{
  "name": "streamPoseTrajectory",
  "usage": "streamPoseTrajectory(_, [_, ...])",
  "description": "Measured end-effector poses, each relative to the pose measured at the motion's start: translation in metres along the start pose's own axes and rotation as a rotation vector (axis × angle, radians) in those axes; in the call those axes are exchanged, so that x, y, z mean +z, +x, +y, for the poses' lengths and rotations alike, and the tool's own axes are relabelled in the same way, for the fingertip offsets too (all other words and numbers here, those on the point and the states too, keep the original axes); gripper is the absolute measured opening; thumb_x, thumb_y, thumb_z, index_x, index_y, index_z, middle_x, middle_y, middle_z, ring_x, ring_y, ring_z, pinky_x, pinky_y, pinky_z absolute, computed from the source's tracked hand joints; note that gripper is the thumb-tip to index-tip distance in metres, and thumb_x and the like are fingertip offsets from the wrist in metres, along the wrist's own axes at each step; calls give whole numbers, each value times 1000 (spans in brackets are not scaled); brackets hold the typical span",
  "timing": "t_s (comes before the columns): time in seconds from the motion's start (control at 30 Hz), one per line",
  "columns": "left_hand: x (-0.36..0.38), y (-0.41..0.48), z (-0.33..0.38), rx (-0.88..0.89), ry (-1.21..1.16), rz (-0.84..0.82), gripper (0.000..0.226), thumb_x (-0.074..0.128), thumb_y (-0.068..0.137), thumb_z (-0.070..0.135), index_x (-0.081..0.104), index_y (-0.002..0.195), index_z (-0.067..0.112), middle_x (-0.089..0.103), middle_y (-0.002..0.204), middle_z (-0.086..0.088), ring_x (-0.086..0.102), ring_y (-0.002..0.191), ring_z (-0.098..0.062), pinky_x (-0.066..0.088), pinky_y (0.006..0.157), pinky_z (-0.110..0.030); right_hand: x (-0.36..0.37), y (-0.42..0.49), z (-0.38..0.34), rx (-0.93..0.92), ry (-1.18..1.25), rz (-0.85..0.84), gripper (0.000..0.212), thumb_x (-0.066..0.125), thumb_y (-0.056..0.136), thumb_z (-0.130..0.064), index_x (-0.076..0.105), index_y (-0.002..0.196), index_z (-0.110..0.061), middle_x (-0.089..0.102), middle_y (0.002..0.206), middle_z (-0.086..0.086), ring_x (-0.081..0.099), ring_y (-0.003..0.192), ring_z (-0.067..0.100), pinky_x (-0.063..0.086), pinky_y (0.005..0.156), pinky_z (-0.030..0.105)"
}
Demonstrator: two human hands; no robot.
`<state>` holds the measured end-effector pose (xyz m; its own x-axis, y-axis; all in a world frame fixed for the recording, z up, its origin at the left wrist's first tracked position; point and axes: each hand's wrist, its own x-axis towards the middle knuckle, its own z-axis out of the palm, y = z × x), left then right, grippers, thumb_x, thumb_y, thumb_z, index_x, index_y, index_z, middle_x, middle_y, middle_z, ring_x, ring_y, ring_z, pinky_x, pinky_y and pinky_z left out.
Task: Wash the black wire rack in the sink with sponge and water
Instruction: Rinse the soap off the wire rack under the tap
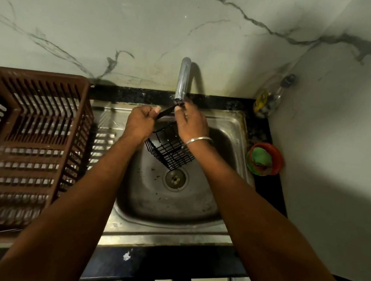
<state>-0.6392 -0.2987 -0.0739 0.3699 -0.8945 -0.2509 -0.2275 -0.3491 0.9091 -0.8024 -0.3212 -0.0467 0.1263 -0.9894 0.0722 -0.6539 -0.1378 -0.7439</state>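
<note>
A black wire rack [169, 149] hangs tilted over the steel sink [227, 126], its lower corner just above the drain [175, 178]. My left hand [141, 121] grips the rack's black handle bar. My right hand [190, 121] pinches the far end of that bar right under the tap spout [182, 80]. A silver bangle sits on my right wrist. A green sponge [262, 158] lies in a red bowl [278, 159] to the right of the sink. Whether water is running I cannot tell.
A brown slatted plastic basket [24, 145] stands on the drainboard at the left. A glass bottle [269, 99] leans in the back right corner. Marble walls close in behind and on the right. Dark specks dot the sink bottom.
</note>
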Motion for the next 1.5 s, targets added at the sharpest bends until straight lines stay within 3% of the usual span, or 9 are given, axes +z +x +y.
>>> streamPoseTrajectory(0.13, [3, -8, 9, 40, 35, -4, 38, 60, 106, 41, 74, 87, 12, 72, 77, -7, 58, 68, -17, 52, 73, -36, -5, 0, 0, 112, 228, 97, 26, 56, 107, -24, 71, 127, -21, 74, 109, 6, 68, 94, 19, 58, 80, 35])
streamPoseTrajectory(0.33, [-1, -14, 3, 21, 58, -24, 45, 60, 103, 50, 71, 85, 10, 73, 78, -16, 61, 67, -32, 58, 75, -49, -19, 16, 11, 164, 431, -187, 14, 67, 103, -31, 67, 96, -19, 71, 96, 4, 65, 87, 18, 54, 82, 34])
streamPoseTrajectory(0.47, [-2, -20, 18, 129, 189, -71, 42, 52, 111, 42, 62, 77, 20, 66, 76, -4, 57, 71, -19, 46, 73, -36, -23, 20, 7, 103, 404, -202, 16, 59, 107, -23, 66, 94, -19, 58, 77, 0, 50, 65, 8, 45, 58, 19])
streamPoseTrajectory(0.7, [11, -26, 38, 312, 245, -172, 45, 46, 113, 46, 63, 85, 16, 59, 71, 0, 52, 64, -17, 44, 65, -35, -4, 26, -3, 158, 343, -156, 40, 60, 105, -29, 62, 66, -22, 57, 61, -4, 53, 62, 16, 46, 66, 40])
streamPoseTrajectory(0.83, [14, -25, 22, 160, 95, -167, 41, 47, 113, 45, 67, 84, 26, 59, 61, 13, 51, 58, -3, 43, 67, -31, -2, 21, 13, 201, 356, -142, 41, 54, 107, -38, 71, 78, -16, 70, 72, 10, 65, 70, 23, 60, 79, 55])
streamPoseTrajectory(1.07, [19, -16, 29, 78, 50, -175, 39, 56, 111, 39, 69, 78, 21, 60, 60, 9, 50, 53, -5, 44, 66, -30, -13, 16, 13, 125, 192, -332, 51, 51, 101, -62, 74, 104, -17, 76, 98, 8, 71, 95, 25, 59, 91, 50])
streamPoseTrajectory(1.23, [24, -3, 43, -40, 134, -248, 29, 61, 109, 36, 79, 95, 18, 78, 85, -2, 73, 81, -14, 59, 77, -25, -15, 14, 22, 96, 192, -412, 36, 72, 95, -39, 68, 129, -28, 72, 121, -3, 66, 114, 17, 55, 101, 40])
streamPoseTrajectory(1.33, [27, -2, 63, -188, 105, -208, 34, 59, 111, 33, 72, 87, 13, 65, 59, 1, 55, 49, -10, 35, 39, -13, -19, 15, 25, 125, 198, -266, 33, 73, 92, -51, 76, 118, -30, 78, 105, -8, 71, 100, 13, 60, 94, 43])
streamPoseTrajectory(1.5, [24, 5, 69, -460, -23, -383, 46, 43, 115, 40, 58, 77, 18, 49, 55, 6, 36, 37, -4, 22, 35, -15, -17, 21, 14, 163, 54, -50, 29, 75, 90, -53, 83, 91, -25, 76, 75, -5, 71, 75, 16, 60, 73, 36])
